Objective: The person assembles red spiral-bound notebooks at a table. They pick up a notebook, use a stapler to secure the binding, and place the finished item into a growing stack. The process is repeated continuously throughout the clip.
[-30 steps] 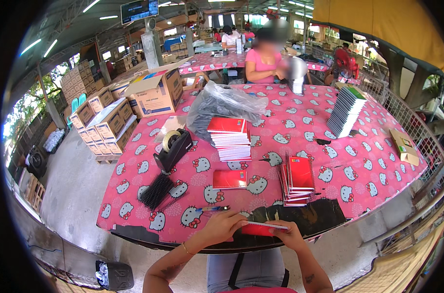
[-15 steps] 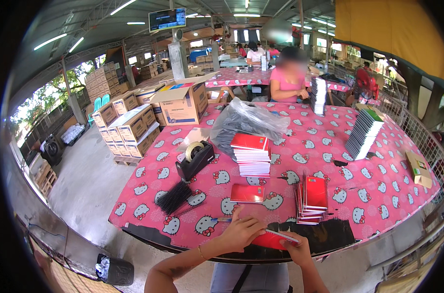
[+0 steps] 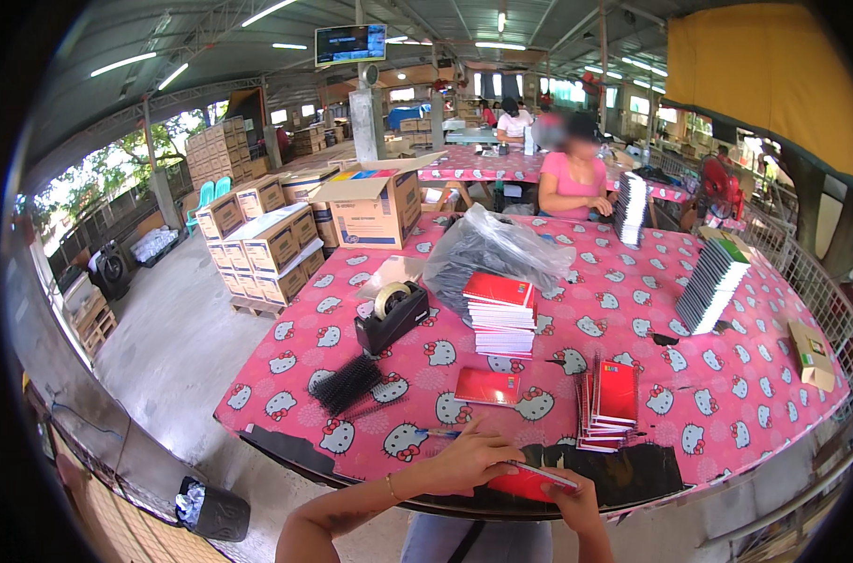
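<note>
At the table's near edge, a small red notebook [image 3: 522, 485] is tilted up, its page edge showing. My left hand [image 3: 468, 460] is closed on the notebook's left end. My right hand [image 3: 574, 500] grips its right end, thumb near the edge. A pen [image 3: 437, 433] points out beside my left fingers; whether they hold it I cannot tell. Just beyond lies a single red notebook [image 3: 488, 386]. To the right is a fanned pile of red notebooks [image 3: 616, 394] with dark spiral bindings. Farther back stands a taller stack of red notebooks [image 3: 501, 317].
Black spiral coils [image 3: 347, 383] and a tape dispenser [image 3: 392, 317] sit on the left. Behind are a plastic bag [image 3: 492, 249] and an open carton [image 3: 379, 211]. A tall notebook stack [image 3: 712, 286] leans at the right. A co-worker [image 3: 573, 178] stands across the pink table.
The view has swung slightly left, so the scene sits farther right in the picture. Both hands keep hold of the red notebook, which has tipped only a little.
</note>
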`<state>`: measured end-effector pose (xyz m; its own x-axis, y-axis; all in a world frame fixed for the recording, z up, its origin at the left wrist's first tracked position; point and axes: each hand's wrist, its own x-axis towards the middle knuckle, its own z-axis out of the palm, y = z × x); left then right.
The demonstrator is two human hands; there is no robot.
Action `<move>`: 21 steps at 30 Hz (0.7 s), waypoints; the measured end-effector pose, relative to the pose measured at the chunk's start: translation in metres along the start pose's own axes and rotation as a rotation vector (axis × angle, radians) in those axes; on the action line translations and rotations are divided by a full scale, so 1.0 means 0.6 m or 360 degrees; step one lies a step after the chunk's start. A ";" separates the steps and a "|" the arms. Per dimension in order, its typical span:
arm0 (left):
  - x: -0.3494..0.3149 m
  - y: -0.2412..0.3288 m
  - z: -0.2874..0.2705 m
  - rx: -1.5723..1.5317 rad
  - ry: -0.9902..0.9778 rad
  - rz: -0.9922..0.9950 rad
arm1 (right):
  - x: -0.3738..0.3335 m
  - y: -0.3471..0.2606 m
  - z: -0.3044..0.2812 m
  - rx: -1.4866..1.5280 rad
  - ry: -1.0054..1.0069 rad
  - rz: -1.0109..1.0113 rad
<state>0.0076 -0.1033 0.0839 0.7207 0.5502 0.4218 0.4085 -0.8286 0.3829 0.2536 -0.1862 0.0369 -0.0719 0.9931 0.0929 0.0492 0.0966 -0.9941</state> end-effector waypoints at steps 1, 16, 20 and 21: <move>-0.002 -0.004 -0.002 -0.0019 -0.0054 0.0013 | 0.000 -0.002 0.001 0.0020 -0.0013 0.0004; -0.060 0.091 0.081 0.0815 0.0154 -0.0016 | 0.006 -0.016 0.011 0.0300 0.0265 -0.0079; 0.015 0.078 0.012 0.1177 0.0081 -0.0245 | 0.003 0.019 0.016 0.0245 0.0136 -0.0010; 0.010 0.077 0.014 0.1190 0.0066 -0.0205 | 0.006 -0.006 0.023 0.0298 0.0144 0.0009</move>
<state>0.0354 -0.1394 0.0972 0.6259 0.6386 0.4477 0.7696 -0.5989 -0.2217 0.2392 -0.1841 0.0398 0.0178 0.9964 0.0834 -0.1370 0.0850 -0.9869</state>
